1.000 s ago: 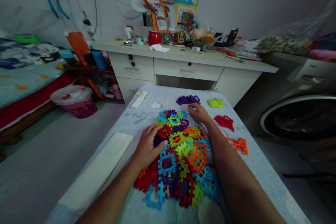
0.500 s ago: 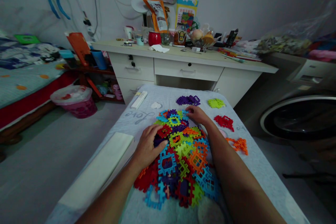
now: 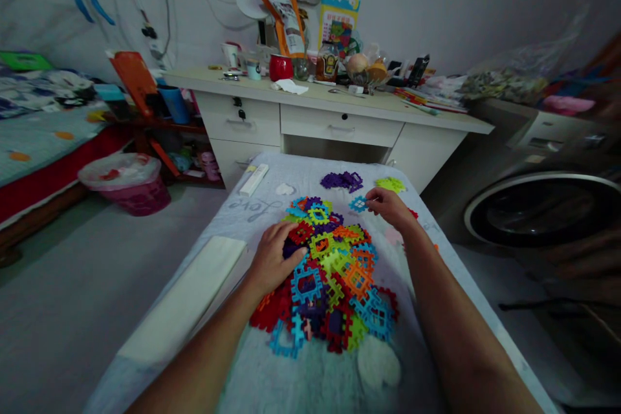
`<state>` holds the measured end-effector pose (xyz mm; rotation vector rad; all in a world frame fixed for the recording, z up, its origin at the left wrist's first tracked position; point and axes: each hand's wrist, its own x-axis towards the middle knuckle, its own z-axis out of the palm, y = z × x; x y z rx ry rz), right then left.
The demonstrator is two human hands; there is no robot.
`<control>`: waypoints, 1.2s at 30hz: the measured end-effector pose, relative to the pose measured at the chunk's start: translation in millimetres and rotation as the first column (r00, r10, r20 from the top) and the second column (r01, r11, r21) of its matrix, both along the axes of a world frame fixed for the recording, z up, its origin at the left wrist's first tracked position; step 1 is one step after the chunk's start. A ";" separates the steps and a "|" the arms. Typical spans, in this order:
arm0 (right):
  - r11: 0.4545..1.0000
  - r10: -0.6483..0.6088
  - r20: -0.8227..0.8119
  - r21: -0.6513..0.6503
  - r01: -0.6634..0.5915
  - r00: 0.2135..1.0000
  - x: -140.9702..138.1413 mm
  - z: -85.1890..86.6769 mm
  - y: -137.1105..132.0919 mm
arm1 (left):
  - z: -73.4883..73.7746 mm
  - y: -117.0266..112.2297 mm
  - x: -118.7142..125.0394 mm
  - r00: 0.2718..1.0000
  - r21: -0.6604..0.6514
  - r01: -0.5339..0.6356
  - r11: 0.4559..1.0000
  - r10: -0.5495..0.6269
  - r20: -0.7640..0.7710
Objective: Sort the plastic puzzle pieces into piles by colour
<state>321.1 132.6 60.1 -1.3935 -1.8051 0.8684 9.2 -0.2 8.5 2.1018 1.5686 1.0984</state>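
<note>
Here, right of the frame's centre, the right hand (image 3: 385, 205) has its thumb and fingers closed on the near edge of a blue piece (image 3: 358, 204), between the pile (image 3: 339, 265) and the purple pieces (image 3: 342, 181). Whether the blue piece clears the cloth (image 3: 291, 381) is hard to tell. With so little of it pinched, it could twist or slip. A low sweep of that forearm might disturb the red pieces (image 3: 413, 213), partly hidden behind it, or the green pieces (image 3: 391, 184) just beyond the hand. At centre, the left hand (image 3: 276, 257) rests on the pile's left edge, thumb and fingers spread apart; pressing or dragging there could slide loosely heaped pieces over one another.
</note>
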 end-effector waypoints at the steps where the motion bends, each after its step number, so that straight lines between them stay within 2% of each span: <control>1: 1.000 -0.001 0.002 -0.017 0.001 1.000 7.6 0.9 -8.4 | -0.2 -0.1 0.0 1.000 0.005 -0.001 1.000 0.001 0.002; 5: 0.998 -0.023 0.015 -0.055 0.024 1.000 45.6 2.0 -47.8 | -2.4 0.3 -0.9 1.000 0.013 0.005 1.000 -0.005 0.009; 10: 0.987 -0.104 0.044 -0.119 0.108 0.994 89.1 -0.2 -109.3 | -5.1 2.0 -2.0 1.000 0.011 0.016 1.000 -0.016 0.002; 14: 0.987 -0.138 0.026 -0.076 0.140 0.990 112.7 -11.4 -152.3 | -5.9 3.2 -2.5 1.000 0.002 0.019 1.000 -0.019 -0.019; 18: 0.980 -0.193 0.125 -0.030 0.198 0.973 129.4 -24.5 -181.9 | -5.1 4.0 -2.6 0.999 0.001 0.023 1.000 -0.023 -0.036; 23: 0.983 -0.185 0.342 0.073 0.170 0.921 136.0 -23.3 -202.5 | -6.0 4.8 -2.9 0.999 0.004 0.019 1.000 -0.018 -0.045; 26: 0.986 -0.164 0.387 0.086 0.142 0.907 128.8 -19.5 -207.8 | -7.9 5.9 -3.5 0.999 0.002 0.027 1.000 -0.027 -0.037; 32: 0.996 -0.086 0.527 0.047 0.072 0.845 105.8 -21.5 -211.9 | -7.1 5.5 -3.3 0.999 -0.017 0.023 1.000 -0.023 -0.033; 36: 0.999 -0.027 0.570 -0.003 0.035 0.821 108.6 -20.4 -213.8 | -5.2 4.5 -2.8 0.999 -0.012 0.021 1.000 -0.021 -0.038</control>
